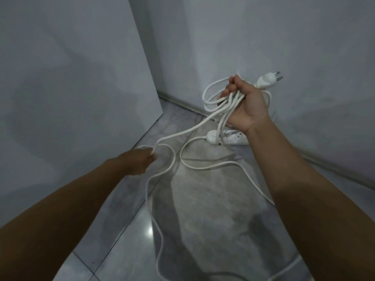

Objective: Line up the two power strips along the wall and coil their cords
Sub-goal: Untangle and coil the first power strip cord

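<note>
**A:** Head view, first entry: right hand?
**B:** Right hand [248, 104], raised, fist clenched round gathered loops of cord [230, 106]; plug [267, 79] juts past the knuckles, probably the starting end.
**A:** Left hand?
**B:** Left hand [142, 159] pinches the slack, seemingly to feed another loop.
**A:** Strips?
**B:** One power strip [229, 137] on the floor [203, 220] beside the wall [304, 57]; second not seen.

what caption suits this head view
Right hand grips coiled cord, left hand pinches its slack, power strip on floor
</note>
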A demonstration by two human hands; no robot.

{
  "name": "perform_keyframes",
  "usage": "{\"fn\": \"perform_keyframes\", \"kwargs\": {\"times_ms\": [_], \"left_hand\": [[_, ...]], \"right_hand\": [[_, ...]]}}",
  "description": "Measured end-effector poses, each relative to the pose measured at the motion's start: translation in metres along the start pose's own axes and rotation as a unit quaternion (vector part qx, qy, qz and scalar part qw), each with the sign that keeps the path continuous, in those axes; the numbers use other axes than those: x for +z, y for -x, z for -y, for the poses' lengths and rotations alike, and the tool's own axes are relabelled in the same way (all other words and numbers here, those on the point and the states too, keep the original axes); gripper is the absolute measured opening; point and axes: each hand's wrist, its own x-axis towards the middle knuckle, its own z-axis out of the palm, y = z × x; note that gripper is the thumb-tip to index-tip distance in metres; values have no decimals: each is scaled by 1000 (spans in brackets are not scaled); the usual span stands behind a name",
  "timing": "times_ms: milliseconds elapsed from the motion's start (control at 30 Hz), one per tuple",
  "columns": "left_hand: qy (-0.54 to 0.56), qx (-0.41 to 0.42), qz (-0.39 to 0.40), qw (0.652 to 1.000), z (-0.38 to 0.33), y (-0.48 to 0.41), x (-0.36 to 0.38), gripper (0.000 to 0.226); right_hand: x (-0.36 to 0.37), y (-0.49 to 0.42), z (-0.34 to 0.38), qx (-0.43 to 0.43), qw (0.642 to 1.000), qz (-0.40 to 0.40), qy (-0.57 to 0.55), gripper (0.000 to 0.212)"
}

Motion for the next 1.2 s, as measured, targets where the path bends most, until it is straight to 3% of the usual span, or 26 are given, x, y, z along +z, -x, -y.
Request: {"fn": "perform_keyframes", "kwargs": {"times_ms": [100,167,200,267,367,467,567,667,733,800,867,1067,1200], "left_hand": [[18,-58,29,998,-13,-4,-17,52],[102,-129,40,986,-17,-11,-32,47],[188,-172,61,965,-21,-13,-41,44],[397,-220,131,882,-30,-16,-60,41],[564,-206,169,782,-42,-26,-84,35],[661,-211,93,714,-61,-35,-102,25],[735,-236,-36,635,-74,-49,-113,22],[794,-239,-153,537,-82,-60,-127,18],[815,-224,-178,505,-85,-65,-133,20],[828,-191,-173,497,-85,-74,-134,22],[828,-158,-156,514,-88,-78,-126,21],[777,-35,-102,620,-104,-64,-106,26],[736,-7,-106,669,-110,-57,-96,29]], "right_hand": [[1,5,-1,-1,996,-3,91,19],[-3,12,-4,2,978,-6,210,18],[-6,16,-6,2,964,-7,267,16],[-15,23,-10,-1,940,-11,340,15],[-28,31,-15,-18,908,-23,417,15],[-42,31,-25,-18,880,-32,473,14],[-49,22,-40,-9,867,-25,497,22],[-45,13,-57,11,894,-17,447,20],[-40,5,-69,26,906,-10,422,18],[-35,-4,-81,39,911,-16,410,16],[-31,-7,-88,48,912,-18,407,14],[-24,-19,-83,63,940,-60,330,30],[-25,-19,-77,72,955,-98,269,23]]}}
